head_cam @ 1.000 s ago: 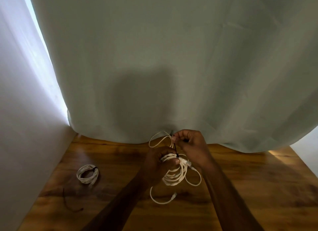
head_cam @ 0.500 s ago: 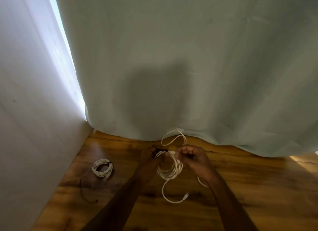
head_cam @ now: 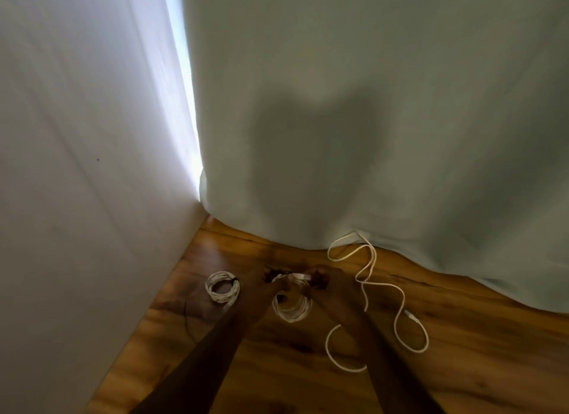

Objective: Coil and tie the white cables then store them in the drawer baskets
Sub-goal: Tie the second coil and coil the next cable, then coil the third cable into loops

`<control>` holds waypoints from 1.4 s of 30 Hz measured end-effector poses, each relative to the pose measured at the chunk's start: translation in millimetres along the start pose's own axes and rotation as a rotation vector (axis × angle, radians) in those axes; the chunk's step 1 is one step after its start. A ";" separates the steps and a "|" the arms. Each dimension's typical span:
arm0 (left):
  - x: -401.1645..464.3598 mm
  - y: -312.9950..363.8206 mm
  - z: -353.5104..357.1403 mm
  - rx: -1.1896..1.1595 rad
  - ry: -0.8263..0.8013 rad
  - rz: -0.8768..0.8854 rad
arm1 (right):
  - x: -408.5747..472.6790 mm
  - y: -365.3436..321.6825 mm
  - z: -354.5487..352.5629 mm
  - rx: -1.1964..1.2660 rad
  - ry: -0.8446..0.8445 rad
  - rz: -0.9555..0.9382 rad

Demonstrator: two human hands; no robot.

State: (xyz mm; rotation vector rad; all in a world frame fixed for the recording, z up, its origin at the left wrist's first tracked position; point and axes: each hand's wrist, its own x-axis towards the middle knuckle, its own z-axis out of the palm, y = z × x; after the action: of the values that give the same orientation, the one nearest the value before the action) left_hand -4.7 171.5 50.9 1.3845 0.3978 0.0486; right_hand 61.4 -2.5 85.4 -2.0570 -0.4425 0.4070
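Both my hands hold one coiled white cable over the wooden table. My left hand grips the coil's top left. My right hand pinches its top right, where a dark tie seems to sit. The coil hangs below my fingers. A loose white cable snakes over the table to the right, from the curtain's hem down to a loop beside my right forearm. A second coil, bound with a dark tie, lies to the left.
A pale green curtain hangs over the table's far edge. A white wall closes off the left side. A thin dark tie lies on the wood near the wall.
The view has swung to the left and tilted up. My hands have drawn apart across the top of the coil. The loose cable on the right now lies stretched out over the table.
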 end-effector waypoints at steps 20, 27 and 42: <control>31.4 -31.9 -136.5 0.787 0.209 -0.041 | 69.2 11.5 103.9 -0.101 -0.027 0.294; 44.4 -30.6 -148.3 0.851 0.162 -0.024 | 79.1 35.3 133.3 -0.076 -0.031 0.397; 60.7 -19.9 -102.6 0.828 0.019 -0.002 | 69.4 60.6 118.0 -0.071 0.050 0.360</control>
State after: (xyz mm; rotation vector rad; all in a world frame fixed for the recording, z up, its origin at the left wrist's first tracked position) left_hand 17.0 280.5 3.5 2.1996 0.4569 -0.1195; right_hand 77.6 89.1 -32.0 -2.2151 -0.0538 0.5576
